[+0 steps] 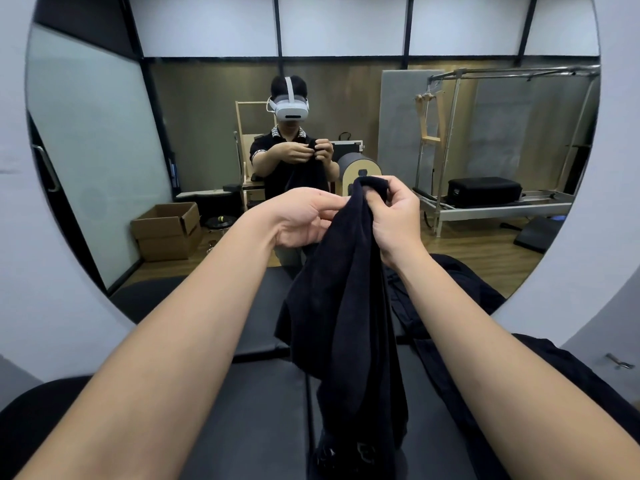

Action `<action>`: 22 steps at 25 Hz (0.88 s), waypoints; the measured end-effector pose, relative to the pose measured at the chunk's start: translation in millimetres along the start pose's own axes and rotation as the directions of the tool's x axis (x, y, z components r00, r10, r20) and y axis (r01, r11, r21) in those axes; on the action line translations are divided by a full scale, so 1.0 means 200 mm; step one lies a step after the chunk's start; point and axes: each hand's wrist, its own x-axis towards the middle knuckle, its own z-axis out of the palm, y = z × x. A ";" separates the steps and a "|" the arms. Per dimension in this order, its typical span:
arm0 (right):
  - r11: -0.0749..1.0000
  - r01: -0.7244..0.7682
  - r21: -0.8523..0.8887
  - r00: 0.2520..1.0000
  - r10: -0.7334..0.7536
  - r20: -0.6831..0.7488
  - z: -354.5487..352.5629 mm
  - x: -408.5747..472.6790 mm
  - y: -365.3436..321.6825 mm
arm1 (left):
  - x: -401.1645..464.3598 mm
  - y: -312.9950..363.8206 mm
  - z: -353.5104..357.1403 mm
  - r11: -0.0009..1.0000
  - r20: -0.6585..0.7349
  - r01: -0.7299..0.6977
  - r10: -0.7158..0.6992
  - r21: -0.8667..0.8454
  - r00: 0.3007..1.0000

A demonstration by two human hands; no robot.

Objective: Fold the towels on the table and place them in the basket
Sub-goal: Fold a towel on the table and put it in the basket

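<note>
A dark navy towel point(346, 306) hangs bunched from both my hands, raised in front of me above the black padded table point(256, 410). My right hand point(391, 216) grips its top edge, fingers curled into the cloth. My left hand point(304, 216) pinches the same upper edge just to the left. The towel's lower end reaches down to the table near the bottom of the view. More dark towels point(485, 323) lie heaped on the table's right side. No basket is in view.
A large round mirror point(104, 133) stands right behind the table and reflects a person in a white headset, a cardboard box point(166, 230), exercise frames and a wooden floor. White wall surrounds the mirror. A small metal hook point(616, 360) is on the right wall.
</note>
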 end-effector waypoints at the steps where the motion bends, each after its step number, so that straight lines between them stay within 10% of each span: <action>1: 1.000 0.000 -0.009 1.000 0.000 0.005 0.00 0.00 0.01 | 0.00 0.00 0.02 0.999 -0.027 0.009 -0.008 0.053 1.000; 14: 0.980 0.126 -0.153 0.901 -0.048 0.431 -0.09 0.01 -0.14 | 0.05 0.06 0.02 0.956 -0.285 -0.150 0.222 0.252 0.933; 22: 0.960 0.159 -0.232 0.979 -0.124 0.159 -0.04 0.04 -0.18 | 0.03 0.06 0.05 0.947 -0.163 -0.304 0.317 0.102 0.934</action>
